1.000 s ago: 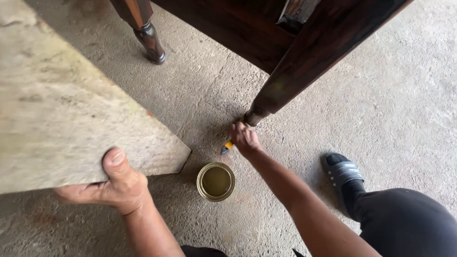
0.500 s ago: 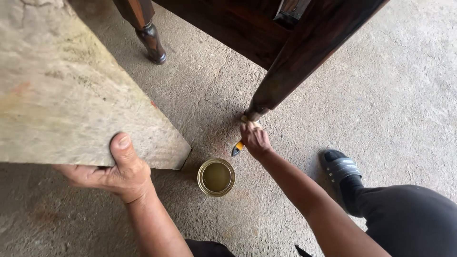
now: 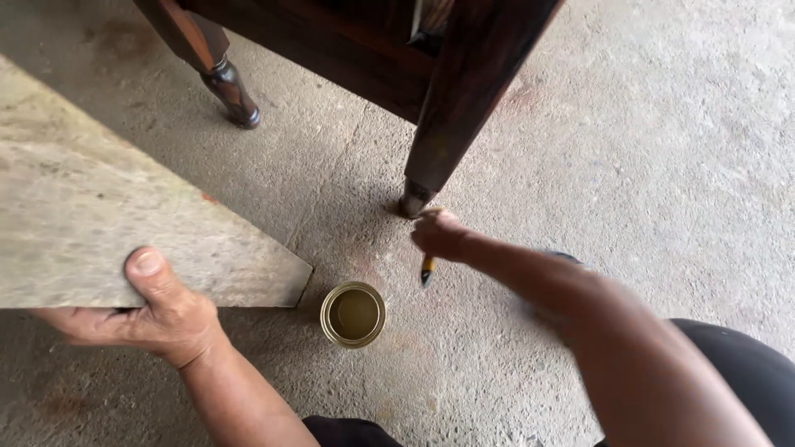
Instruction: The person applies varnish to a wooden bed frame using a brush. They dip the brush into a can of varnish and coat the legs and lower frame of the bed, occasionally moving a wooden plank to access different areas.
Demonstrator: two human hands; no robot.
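My left hand point(image 3: 153, 308) grips the near edge of a large pale wooden board point(image 3: 108, 223), thumb on top, fingers underneath. My right hand point(image 3: 441, 233) is closed on a small paintbrush point(image 3: 427, 270) with a yellow handle; the handle end sticks out below the fist, and the bristle end is hidden by my fingers. The hand sits right at the foot of a dark stained furniture leg point(image 3: 451, 124). An open round tin point(image 3: 354, 313) of brownish liquid stands on the concrete floor between my two hands.
A second, turned dark leg point(image 3: 224, 79) stands at the upper left, under the dark furniture frame point(image 3: 348, 41). My dark-clothed knee point(image 3: 729, 372) fills the lower right. The floor is rough grey concrete point(image 3: 662, 165).
The view has shifted so the leg and tin sit further right. My right hand stays at the leg's foot with the brush; my left hand keeps its grip on the board.
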